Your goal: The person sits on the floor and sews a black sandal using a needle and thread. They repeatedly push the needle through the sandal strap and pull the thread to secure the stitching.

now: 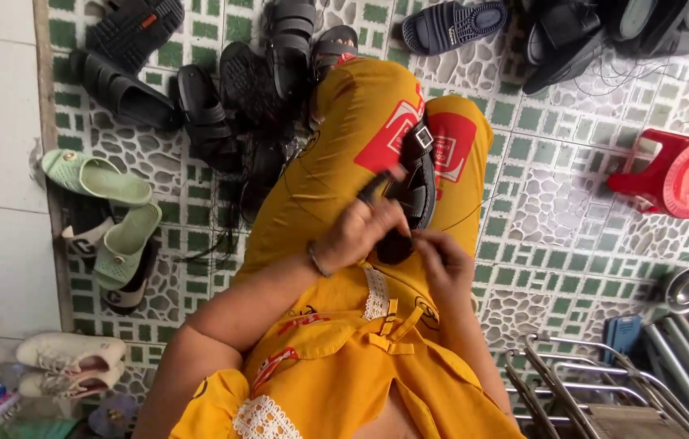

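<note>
While we sat over the tiled floor (556, 203), our left hand (365, 232) gripped a dark tool (377, 185) and our right hand (440, 258) clasped the black sandal (416, 183) on our lap.

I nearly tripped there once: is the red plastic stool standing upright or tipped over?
Tipped over. The red plastic stool lies on its side on the green tiled floor, round seat facing the camera, legs pointing sideways.

A pile of black rubber sandals (231, 89) crowds the tiled floor (556, 203) ahead-left; two green slippers (109, 203) lie left. Open floor remains right, before the red plastic stool (682, 172).
</note>
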